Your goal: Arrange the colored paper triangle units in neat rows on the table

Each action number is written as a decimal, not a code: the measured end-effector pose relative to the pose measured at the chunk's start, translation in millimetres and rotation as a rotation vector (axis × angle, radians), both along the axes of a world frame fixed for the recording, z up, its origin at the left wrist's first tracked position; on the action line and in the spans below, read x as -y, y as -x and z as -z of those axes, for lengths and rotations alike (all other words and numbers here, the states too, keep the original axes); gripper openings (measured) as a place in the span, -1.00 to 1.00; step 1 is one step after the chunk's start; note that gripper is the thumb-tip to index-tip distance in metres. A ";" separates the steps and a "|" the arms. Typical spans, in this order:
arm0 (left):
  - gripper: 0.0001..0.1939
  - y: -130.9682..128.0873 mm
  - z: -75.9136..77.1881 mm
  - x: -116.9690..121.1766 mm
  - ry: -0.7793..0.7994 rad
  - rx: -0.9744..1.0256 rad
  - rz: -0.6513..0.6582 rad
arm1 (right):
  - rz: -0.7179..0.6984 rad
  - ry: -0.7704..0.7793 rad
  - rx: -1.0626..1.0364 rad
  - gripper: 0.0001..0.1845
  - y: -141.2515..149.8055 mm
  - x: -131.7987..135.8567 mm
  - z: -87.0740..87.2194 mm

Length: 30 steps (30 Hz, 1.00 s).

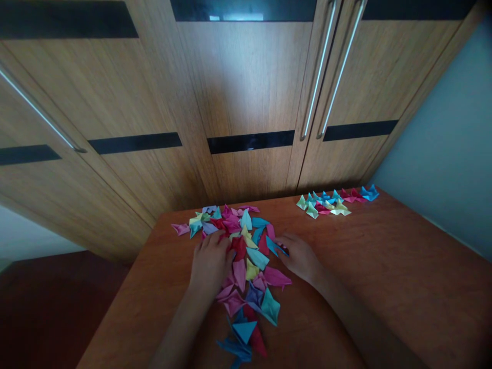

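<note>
A loose heap of folded paper origami pieces (257,258) in pink, red, blue, teal, purple and yellow runs along the middle of the table. My left hand (213,260) lies palm down on the heap's left side, fingers loosely spread beside a red origami piece (239,248). From the right, my right hand (300,257) reaches the heap's edge, its thumb and fingers around a blue origami piece (274,246). Its fingertips are partly hidden. Nearest to me are a light-blue piece (245,331) and a red one (257,339).
Two rows of similar origami pieces (323,201) stand at the back right of the brown wooden table (384,271). Behind the table rises a wooden wardrobe (246,77) with long metal handles (344,69). A pale wall (446,143) borders the right side.
</note>
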<state>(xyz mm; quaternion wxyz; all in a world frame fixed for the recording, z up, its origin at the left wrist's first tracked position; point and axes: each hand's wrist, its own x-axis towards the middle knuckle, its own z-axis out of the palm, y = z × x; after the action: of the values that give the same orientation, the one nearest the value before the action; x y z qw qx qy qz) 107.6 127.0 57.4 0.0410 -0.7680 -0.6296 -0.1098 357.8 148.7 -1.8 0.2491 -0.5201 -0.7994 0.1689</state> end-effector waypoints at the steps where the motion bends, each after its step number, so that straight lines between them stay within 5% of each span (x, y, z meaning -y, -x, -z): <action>1: -0.85 2.1 -2.9 0.1 -0.018 0.061 0.025 | -0.012 -0.005 0.000 -0.76 0.1 0.2 -0.4; 11: -0.85 6.8 -18.8 18.9 0.073 0.598 0.169 | -0.049 -0.074 -0.120 -0.79 -0.3 5.5 -9.5; 17: -0.88 2.7 -8.1 26.9 0.084 0.471 0.199 | -0.135 -0.147 -0.353 -0.76 18.1 28.9 -38.5; 24: -0.87 -4.4 -12.1 36.9 0.044 0.237 0.237 | -0.273 -0.305 -0.224 -0.67 33.2 41.2 -43.5; 30: -0.84 -5.4 -14.4 38.1 -0.034 0.467 0.342 | -0.236 -0.222 -0.370 -0.84 31.5 40.5 -45.2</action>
<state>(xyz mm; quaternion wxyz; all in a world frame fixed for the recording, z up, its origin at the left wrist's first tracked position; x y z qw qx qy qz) 113.0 88.8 71.9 -0.1114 -0.8162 -0.4813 -0.2997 326.3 108.2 43.3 0.4256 -0.3528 -0.8089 0.2003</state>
